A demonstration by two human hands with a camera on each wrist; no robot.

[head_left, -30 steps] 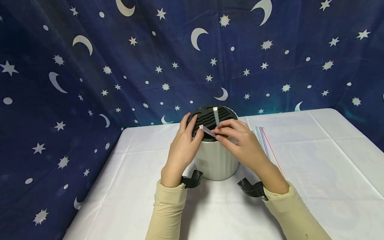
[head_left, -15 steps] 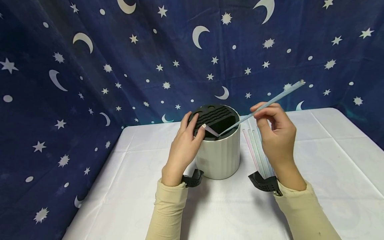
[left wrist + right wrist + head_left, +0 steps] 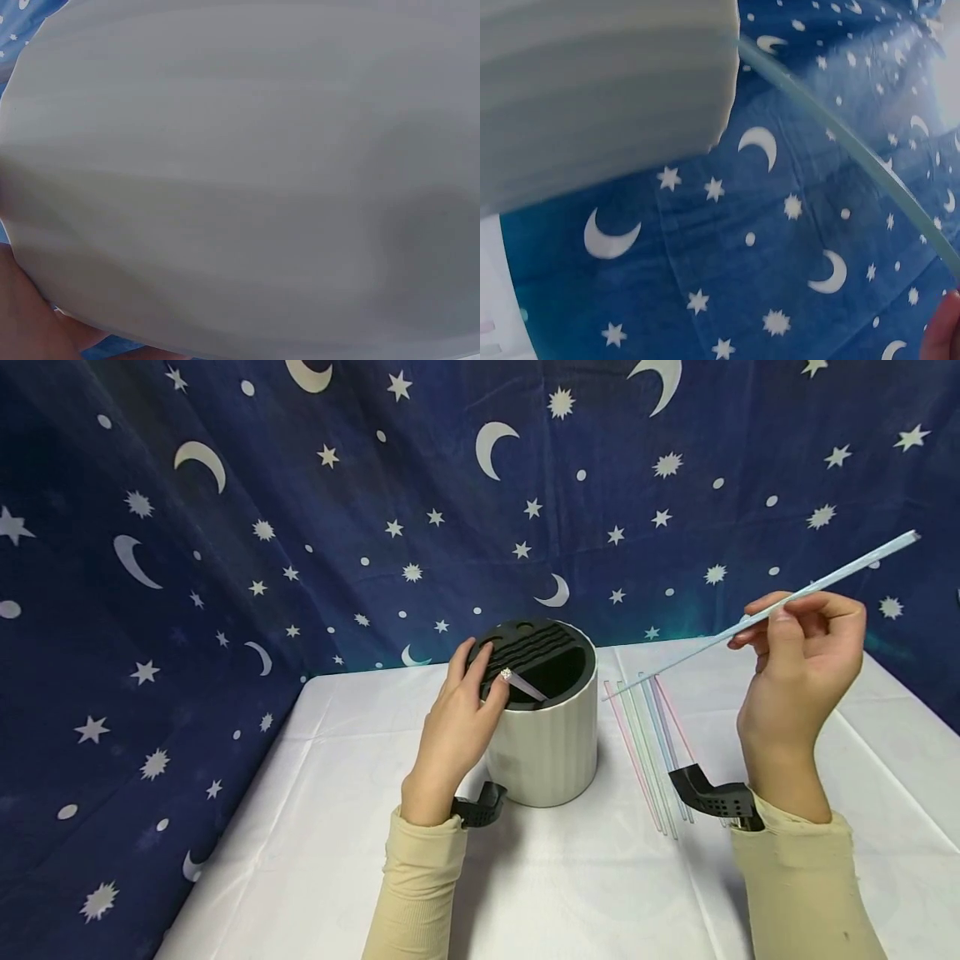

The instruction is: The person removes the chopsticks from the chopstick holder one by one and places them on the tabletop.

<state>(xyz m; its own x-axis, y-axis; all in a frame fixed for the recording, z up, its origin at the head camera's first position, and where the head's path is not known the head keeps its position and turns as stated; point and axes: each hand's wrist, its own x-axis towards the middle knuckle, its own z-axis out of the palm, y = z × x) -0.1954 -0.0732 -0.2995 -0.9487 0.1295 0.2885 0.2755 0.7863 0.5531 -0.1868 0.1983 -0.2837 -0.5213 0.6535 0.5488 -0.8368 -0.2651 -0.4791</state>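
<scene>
My right hand (image 3: 802, 693) is raised right of the pot and pinches a long light blue chopstick (image 3: 855, 564). Its thick end points up and right, and its thin tip slants down toward the pot. A white ribbed pot (image 3: 543, 756) with a black slotted lid (image 3: 517, 631) stands in the middle. On the lid's left edge rests my left hand (image 3: 453, 722), thumb tip beside the glittery end of a purple chopstick (image 3: 528, 688), whose other end sits in the lid's large opening. The pot's wall fills most of the left wrist view.
Several pastel chopsticks (image 3: 633, 756) lie on the white tablecloth (image 3: 315, 860) right of the pot, below the right forearm. A dark blue curtain (image 3: 420, 460) with moons and stars hangs behind and to the left.
My right hand has pulled the light blue chopstick away from the lid's opening and carried it out to the right. The left hand and purple chopstick stay in place.
</scene>
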